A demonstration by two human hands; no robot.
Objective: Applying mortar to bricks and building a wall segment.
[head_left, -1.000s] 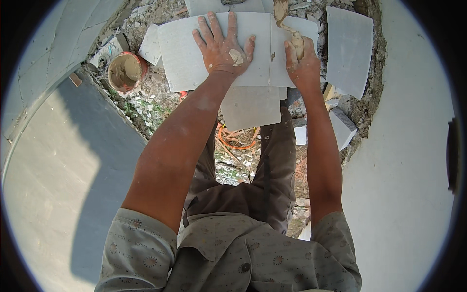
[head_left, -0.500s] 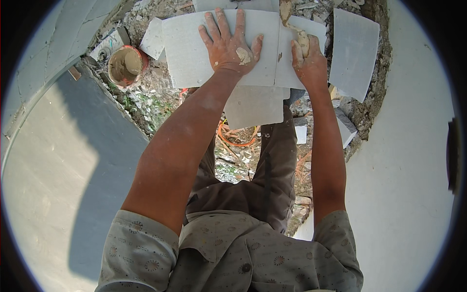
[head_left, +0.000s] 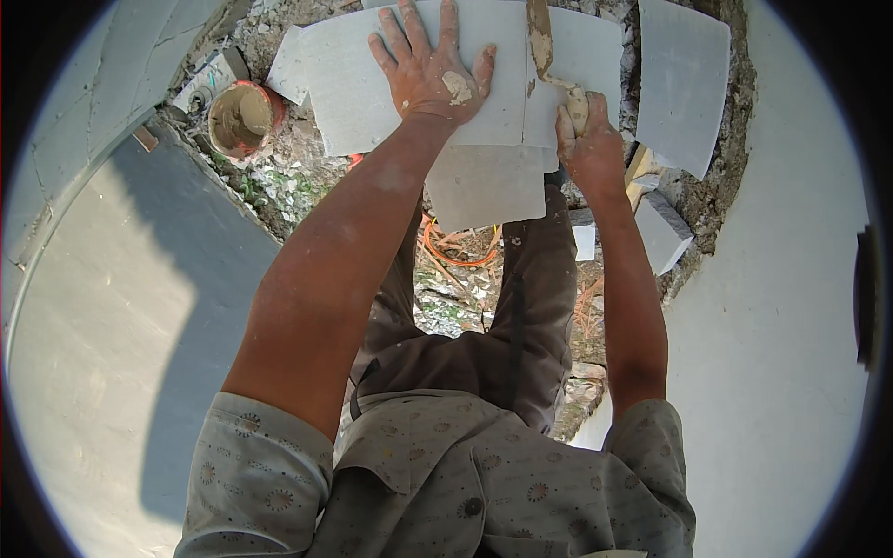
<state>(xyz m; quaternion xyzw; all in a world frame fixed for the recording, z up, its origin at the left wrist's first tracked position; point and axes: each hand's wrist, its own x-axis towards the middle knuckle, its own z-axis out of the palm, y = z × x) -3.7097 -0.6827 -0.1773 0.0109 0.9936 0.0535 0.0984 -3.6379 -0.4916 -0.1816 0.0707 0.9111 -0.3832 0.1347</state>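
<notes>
My left hand (head_left: pixel 431 79) lies flat on a pale grey block (head_left: pixel 349 88), its fingers spread and a patch of dried mortar on its back. A second pale block (head_left: pixel 595 60) adjoins it on the right, with a thin seam between them. My right hand (head_left: pixel 593 149) is wrapped round the mortar-caked handle of a trowel (head_left: pixel 539 37). The trowel's narrow-looking, dirty blade points away from me, over the right block close to the seam. Nearer to me, a smaller grey slab (head_left: pixel 488 186) shows below the front edge of the blocks.
A reddish bucket (head_left: pixel 242 121) with mortar residue stands at the left on rubble. Another pale slab (head_left: pixel 684 84) lies at the right beside the wall (head_left: pixel 800 232). An orange hose or cable (head_left: pixel 460 260) coils between my legs. A block offcut (head_left: pixel 662 232) sits right of my right forearm.
My right hand has drawn the trowel back toward me over the right block, so more of its blade shows. My left hand stays flat on the block. The whole view has shifted slightly.
</notes>
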